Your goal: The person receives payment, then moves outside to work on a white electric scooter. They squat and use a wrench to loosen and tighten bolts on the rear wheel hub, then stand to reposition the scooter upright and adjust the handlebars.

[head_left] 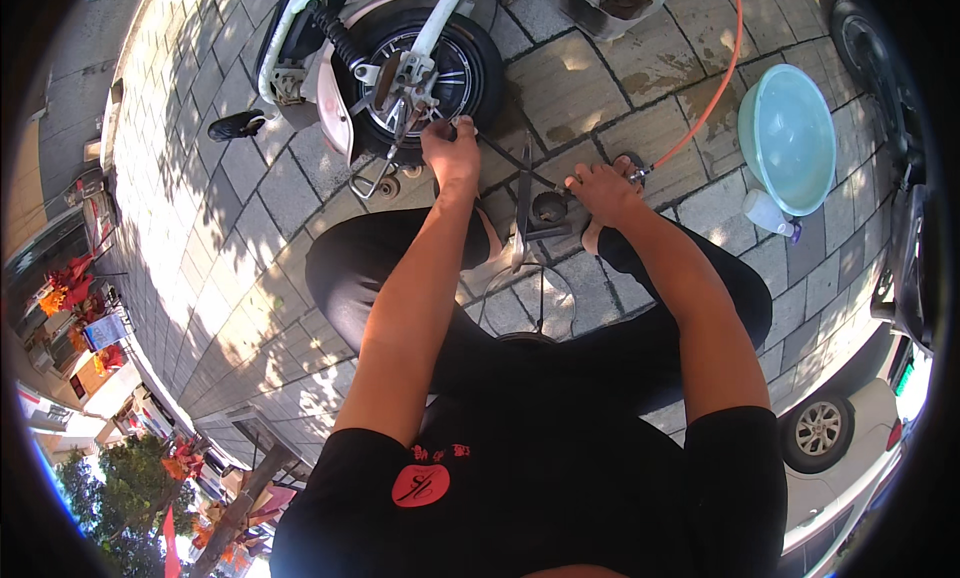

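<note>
My left hand (452, 156) is at the rear wheel (455, 73) of a white scooter, beside the hub and axle. Its fingers are curled together; what they grip, if anything, is too small to make out. A metal side stand (378, 178) is just left of it. My right hand (605, 193) hangs low over my right foot, palm down, fingers apart and seemingly holding nothing. Beside it lies the metal end fitting (638, 176) of an orange hose (708, 113). Between my hands are a dark round part (549, 207) and an upright flat metal piece (523, 203).
A pale turquoise basin (788, 138) stands on the paving at right, with a clear bottle (768, 213) beside it. An open box of tools (612, 6) sits at the top. One black shoe (236, 126) is at left. A parked car (845, 448) stands at lower right.
</note>
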`<state>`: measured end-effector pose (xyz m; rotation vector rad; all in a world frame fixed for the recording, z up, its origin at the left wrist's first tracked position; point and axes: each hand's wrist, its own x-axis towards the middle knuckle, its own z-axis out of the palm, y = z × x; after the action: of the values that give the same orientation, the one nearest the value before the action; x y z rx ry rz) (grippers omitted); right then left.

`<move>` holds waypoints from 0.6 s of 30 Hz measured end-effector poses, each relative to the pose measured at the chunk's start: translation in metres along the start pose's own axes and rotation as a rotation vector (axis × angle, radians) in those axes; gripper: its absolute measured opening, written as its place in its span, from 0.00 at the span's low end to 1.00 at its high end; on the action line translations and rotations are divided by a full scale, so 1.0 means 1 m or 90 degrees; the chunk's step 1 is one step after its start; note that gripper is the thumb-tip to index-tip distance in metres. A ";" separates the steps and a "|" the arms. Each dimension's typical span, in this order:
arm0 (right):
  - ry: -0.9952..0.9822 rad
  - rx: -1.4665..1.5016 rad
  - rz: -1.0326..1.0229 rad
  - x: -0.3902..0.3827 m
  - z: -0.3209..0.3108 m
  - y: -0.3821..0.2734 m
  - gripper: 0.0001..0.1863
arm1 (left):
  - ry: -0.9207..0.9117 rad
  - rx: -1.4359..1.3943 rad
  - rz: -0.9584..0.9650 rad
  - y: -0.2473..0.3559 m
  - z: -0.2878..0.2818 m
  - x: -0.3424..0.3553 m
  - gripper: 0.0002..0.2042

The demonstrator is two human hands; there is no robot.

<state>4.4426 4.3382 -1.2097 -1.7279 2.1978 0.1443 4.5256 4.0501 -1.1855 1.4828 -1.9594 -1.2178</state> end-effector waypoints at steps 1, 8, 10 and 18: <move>-0.022 -0.002 -0.007 -0.002 -0.012 0.000 0.16 | -0.034 -0.060 -0.065 -0.008 0.000 0.000 0.26; -0.028 0.074 -0.010 -0.041 -0.133 -0.015 0.23 | -0.190 -0.323 -0.441 0.031 -0.003 0.001 0.28; -0.007 0.122 0.024 -0.048 -0.164 -0.023 0.28 | -0.201 -0.290 -0.418 0.021 -0.001 0.011 0.26; 0.074 0.099 0.164 -0.049 -0.167 -0.001 0.23 | -0.130 -0.234 -0.397 0.022 0.022 0.034 0.19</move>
<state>4.4199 4.3350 -1.0374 -1.4002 2.4382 -0.0646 4.4846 4.0293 -1.1852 1.8781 -1.2937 -1.9290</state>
